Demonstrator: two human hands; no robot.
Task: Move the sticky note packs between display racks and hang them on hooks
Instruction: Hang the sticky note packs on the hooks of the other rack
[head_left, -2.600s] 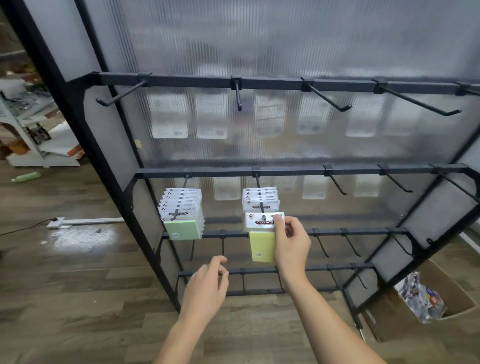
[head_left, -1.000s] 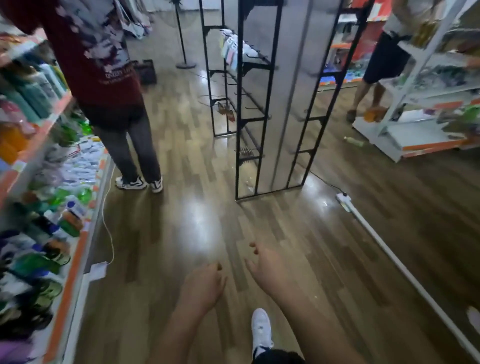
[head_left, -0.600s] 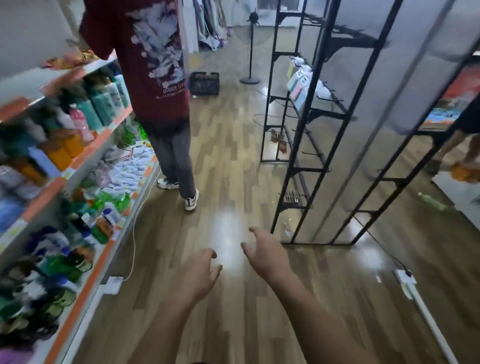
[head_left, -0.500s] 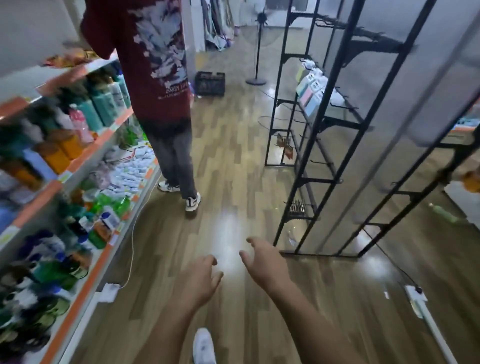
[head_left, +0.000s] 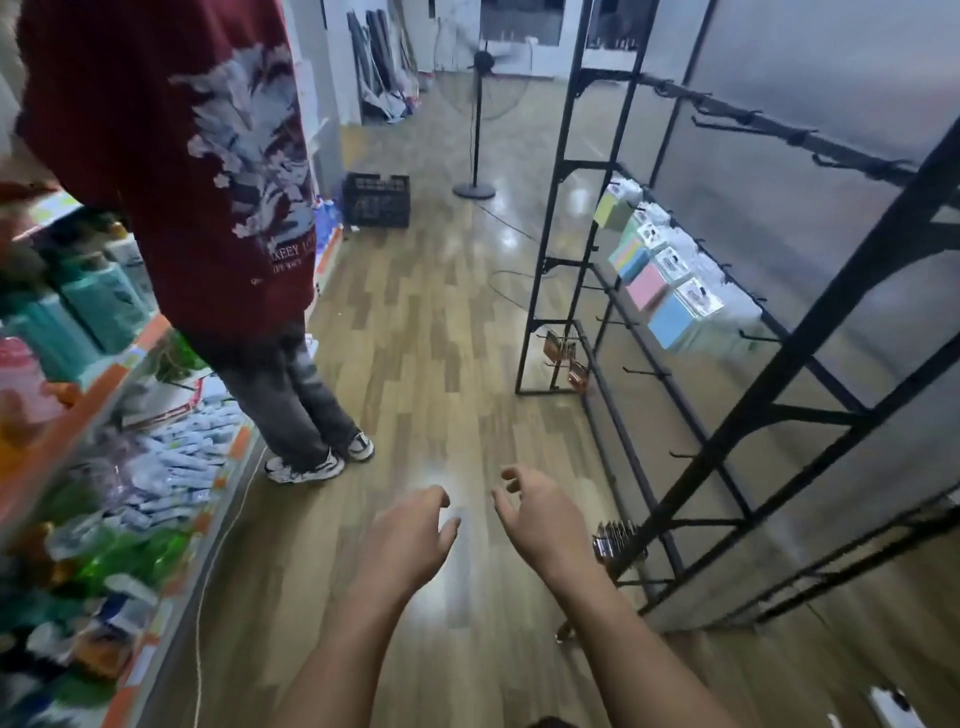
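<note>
Several sticky note packs (head_left: 658, 280) in yellow, green, pink and blue hang in a row on hooks of a black display rack (head_left: 810, 343) at the right, seen at a slant. Bare black hooks (head_left: 748, 117) stick out from the rack's top rail. My left hand (head_left: 410, 540) and my right hand (head_left: 540, 512) hover low over the wooden floor with loosely curled fingers, holding nothing. Both hands are well short of the packs.
A person in a dark red shirt (head_left: 182, 156) stands at the left by shelves of bottles (head_left: 78, 312). A black crate (head_left: 377, 200) and a standing fan (head_left: 477, 124) are farther down the aisle. A cable (head_left: 200, 649) runs along the shelf base.
After hanging a yellow pack on the first rack, I let go and turned away. The view has swung round the rack's end, bringing its other side with coloured packs closer.
</note>
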